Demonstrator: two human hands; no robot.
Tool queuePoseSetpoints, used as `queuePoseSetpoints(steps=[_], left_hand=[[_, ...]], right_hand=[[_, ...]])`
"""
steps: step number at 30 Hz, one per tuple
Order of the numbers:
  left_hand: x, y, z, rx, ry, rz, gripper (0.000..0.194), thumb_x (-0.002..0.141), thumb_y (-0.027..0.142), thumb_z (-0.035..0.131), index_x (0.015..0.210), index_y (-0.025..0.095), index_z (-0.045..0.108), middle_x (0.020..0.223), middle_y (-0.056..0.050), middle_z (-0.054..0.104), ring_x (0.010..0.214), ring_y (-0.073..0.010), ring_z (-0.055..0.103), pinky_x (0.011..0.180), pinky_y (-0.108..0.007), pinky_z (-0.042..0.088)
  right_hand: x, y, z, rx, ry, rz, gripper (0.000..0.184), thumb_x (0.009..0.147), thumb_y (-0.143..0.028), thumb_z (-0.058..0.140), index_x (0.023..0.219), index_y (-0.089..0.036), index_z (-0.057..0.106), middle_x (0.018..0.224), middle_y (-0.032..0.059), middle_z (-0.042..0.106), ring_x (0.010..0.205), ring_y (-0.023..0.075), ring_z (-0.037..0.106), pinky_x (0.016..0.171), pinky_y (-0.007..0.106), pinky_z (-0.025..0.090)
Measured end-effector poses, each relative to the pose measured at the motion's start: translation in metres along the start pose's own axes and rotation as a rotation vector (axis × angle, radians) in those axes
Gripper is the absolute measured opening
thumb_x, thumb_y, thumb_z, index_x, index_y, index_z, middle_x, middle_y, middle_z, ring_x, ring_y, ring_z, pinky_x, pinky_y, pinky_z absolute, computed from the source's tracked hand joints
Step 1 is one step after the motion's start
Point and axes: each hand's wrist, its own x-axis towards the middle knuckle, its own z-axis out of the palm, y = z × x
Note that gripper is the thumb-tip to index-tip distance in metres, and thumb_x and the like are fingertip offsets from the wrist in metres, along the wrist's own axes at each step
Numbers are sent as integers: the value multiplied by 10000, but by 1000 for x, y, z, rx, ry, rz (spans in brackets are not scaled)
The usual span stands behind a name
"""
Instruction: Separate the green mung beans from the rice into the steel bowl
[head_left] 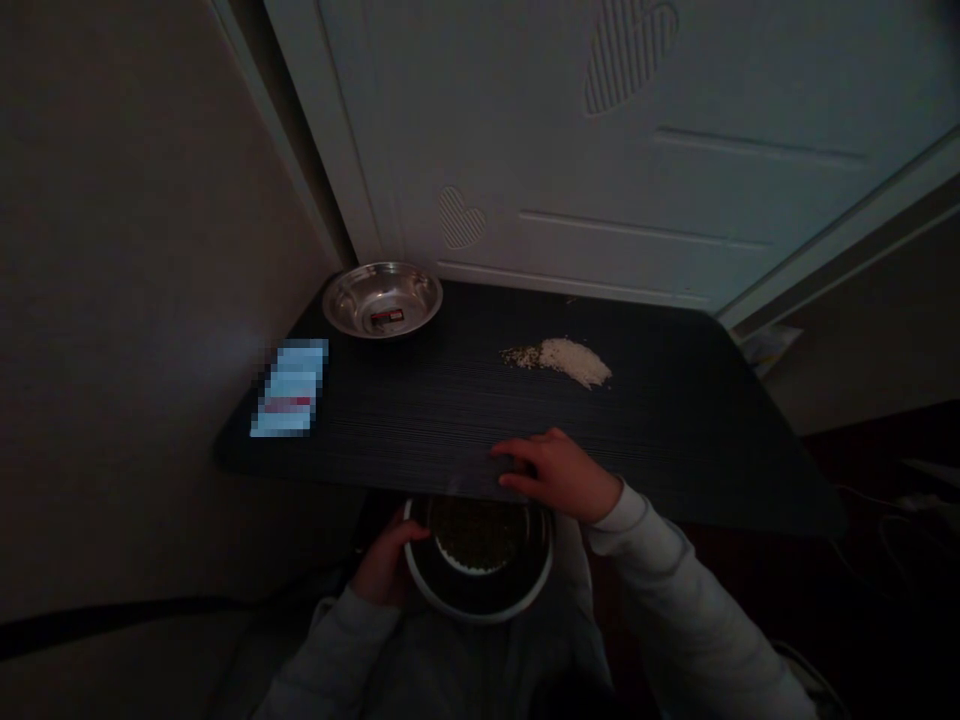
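Observation:
My left hand grips the left side of a bowl with a pale rim and dark inside, thumb over the rim. The bowl is at my lap, just below the table's front edge. A mass of small dark greenish grains lies in it. Over the front of the dark table, my right hand hovers or rests with thumb and index finger apart; I see nothing held in it. Farther back lies a heap of white grains, with a small patch of darker grains touching its left side.
A shiny metal basin with a label inside stands at the back left of the table. A bright pixelated phone-like rectangle lies at the left edge. Behind the table is a white panel with heart reliefs; a wall rises at left.

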Motion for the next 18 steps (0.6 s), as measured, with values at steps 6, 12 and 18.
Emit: queuePoseSetpoints(steps=[6,12,18], left_hand=[[0,0,1,10,24,6,448,529,43,502,966,114,573,724,-55,685,670,-244,615,692,-372,427],[1,-1,-3,5,-1,34,431,539,46,502,956,121,578,743,-50,685,673,-240,614,686,-367,430],[-1,3,-6,-7,31,40,424,523,27,493,927,124,579,773,-53,681,768,-245,600,701,-357,433]], right_hand=[[0,1,-1,10,-1,-31,315,755,-373,443,1041,-246,478,678,-26,587,698,116,521,682,280,268],[-8,7,4,137,90,-19,297,760,-350,445,1029,-234,489,706,-25,574,696,100,511,700,261,295],[-3,9,8,169,193,91,291,775,-333,414,1035,-215,474,700,-23,569,643,92,505,657,239,323]])
